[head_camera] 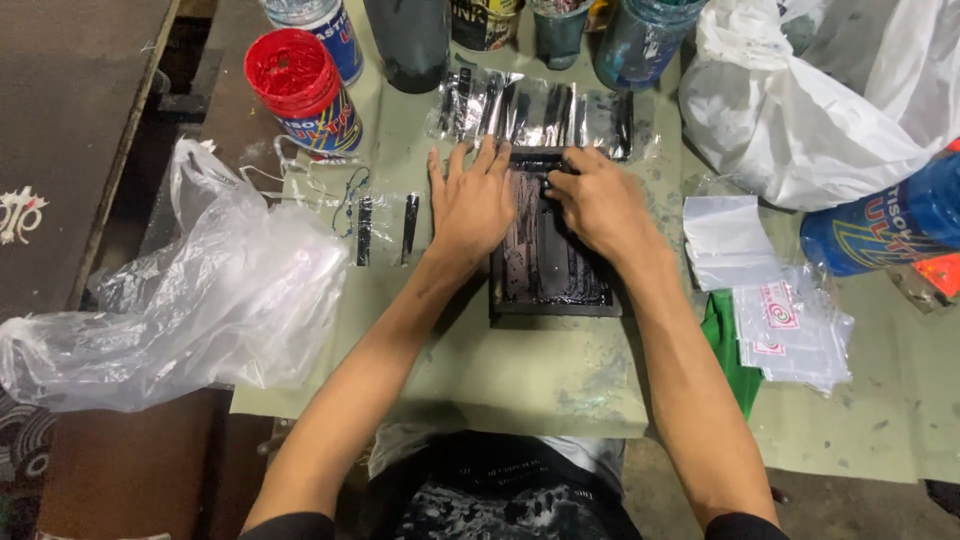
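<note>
Centre of frame: olive table sheet (pixel 520 380), ink-stained. Lower left: large crumpled clear bag (pixel 200 300); upper right: white bag (pixel 800 110). Middle: small black-framed screen (pixel 555 270), inked dark, lying flat on the sheet. Left hand (pixel 475 205) spread flat, fingers splayed, pressing the screen's left edge, gripping nothing. Right hand (pixel 600 200) curled over the screen's top edge, fingers closed on a dark tool (pixel 553 170), probably a squeegee, though mostly hidden. Just above the screen: row of clear packets (pixel 530 110) bearing black printed bars; left of the hands: two more printed packets (pixel 385 228), laid apart. Right of centre: stack of packets (pixel 790 325) with red marks beside a green sheet (pixel 725 345), apparently unprinted in black. Upper left: red-lidded ink jar (pixel 305 85); top edge: further jars (pixel 640 35); right edge: blue jar (pixel 880 225) on its side. Judged from layout: several prints finished, one pass under way with the tool at the screen's far end, a stack left to do.
</note>
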